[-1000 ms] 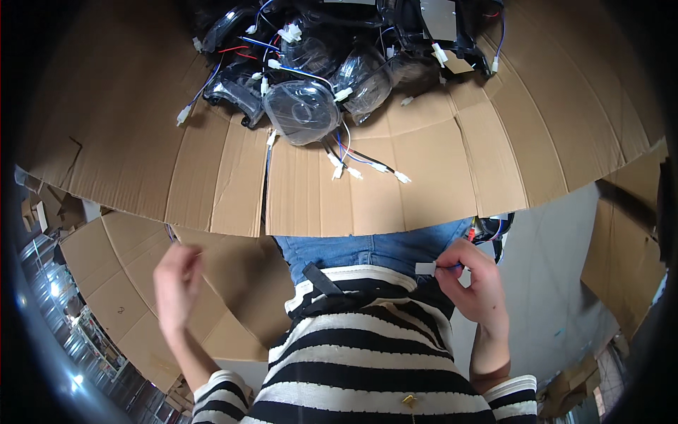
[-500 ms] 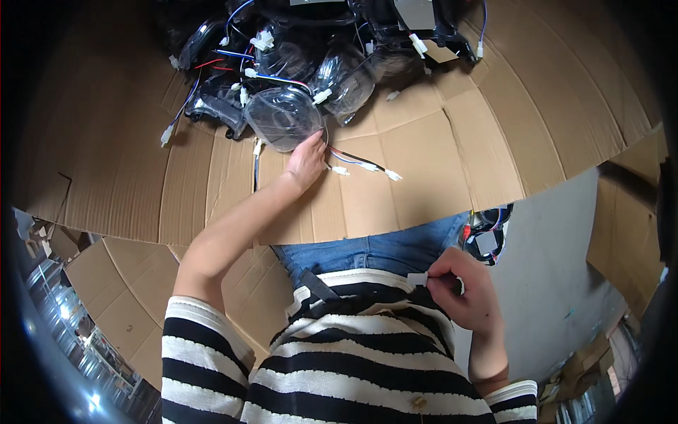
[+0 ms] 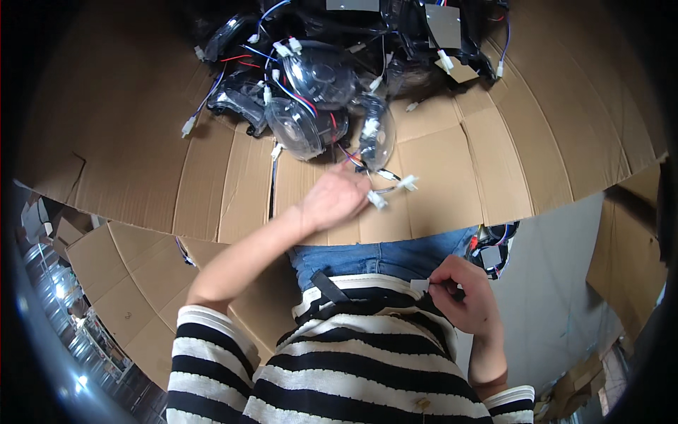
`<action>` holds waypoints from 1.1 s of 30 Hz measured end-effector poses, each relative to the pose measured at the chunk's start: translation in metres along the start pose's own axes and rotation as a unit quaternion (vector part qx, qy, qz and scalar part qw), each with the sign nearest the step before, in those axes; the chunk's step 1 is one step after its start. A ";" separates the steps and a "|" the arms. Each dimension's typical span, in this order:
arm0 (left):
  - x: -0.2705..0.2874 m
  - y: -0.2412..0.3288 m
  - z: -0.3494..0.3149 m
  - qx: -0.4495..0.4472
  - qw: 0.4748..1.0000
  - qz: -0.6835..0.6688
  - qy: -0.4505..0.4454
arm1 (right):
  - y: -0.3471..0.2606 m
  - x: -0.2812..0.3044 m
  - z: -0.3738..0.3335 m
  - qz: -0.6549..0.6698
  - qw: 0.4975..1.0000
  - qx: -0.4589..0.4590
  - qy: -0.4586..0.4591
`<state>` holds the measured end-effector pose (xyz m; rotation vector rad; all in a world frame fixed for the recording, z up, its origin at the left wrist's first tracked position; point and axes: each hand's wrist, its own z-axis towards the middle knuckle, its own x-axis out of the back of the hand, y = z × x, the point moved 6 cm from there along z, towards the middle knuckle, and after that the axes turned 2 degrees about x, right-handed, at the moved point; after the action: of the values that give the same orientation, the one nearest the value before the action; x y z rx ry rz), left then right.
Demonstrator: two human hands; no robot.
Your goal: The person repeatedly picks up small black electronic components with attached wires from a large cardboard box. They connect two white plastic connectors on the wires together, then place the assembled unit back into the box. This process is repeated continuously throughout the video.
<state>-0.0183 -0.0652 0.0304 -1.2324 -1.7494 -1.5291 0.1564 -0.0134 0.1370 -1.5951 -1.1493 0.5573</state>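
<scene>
- Since half a second ago, the left hand (image 3: pixel 337 194) has moved from a clear lens to a spot rightward and nearer the cardboard sheet's near edge; the front lamps have shifted, and the right hand (image 3: pixel 462 293) stays at the waist.
- The left hand reaches over the near edge of the cardboard sheet (image 3: pixel 438 201), back of the hand up, fingers bent in at a wire bundle (image 3: pixel 348 155). The fingertips are partly hidden, so whether they pinch the wires cannot be told.
- Just beside those fingers, two white plug connectors, a lower one (image 3: pixel 378 200) and a right one (image 3: pixel 407 183), lie toward the near edge.
- The right hand pinches a small pale rectangular tag (image 3: pixel 419 285) between thumb and forefinger, in front of a black-and-white striped top (image 3: pixel 353 357).
- A front clear-lensed lamp (image 3: pixel 295 131) lies just beyond the left hand; a narrower clear lens (image 3: pixel 381 131) stands to its right.
- Behind them, a larger clear lens (image 3: pixel 319 76) leans among black lamp housings (image 3: pixel 470 56) heaped toward the sheet's far side.
- Past the near edge, beside blue jeans (image 3: pixel 374 256), sits another black wired unit (image 3: pixel 503 252).
</scene>
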 end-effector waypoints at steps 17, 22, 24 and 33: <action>-0.015 0.026 -0.040 0.023 0.994 -0.095 0.044 | -0.002 0.000 0.003 -0.015 1.000 0.020 -0.006; 0.012 0.033 -0.029 -0.019 0.988 -0.126 0.093 | 0.003 0.009 0.003 -0.020 1.000 0.019 0.000; 0.023 0.029 -0.025 0.017 0.980 -0.180 0.079 | 0.004 0.012 0.004 -0.029 0.999 0.016 0.001; 0.015 0.043 -0.062 0.075 0.954 -0.252 0.143 | 0.034 0.009 0.001 -0.026 0.999 -0.006 0.021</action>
<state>0.0009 -0.1220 0.0794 -0.4721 -2.0237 -1.7024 0.1732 -0.0053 0.1069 -1.5755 -1.1610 0.4807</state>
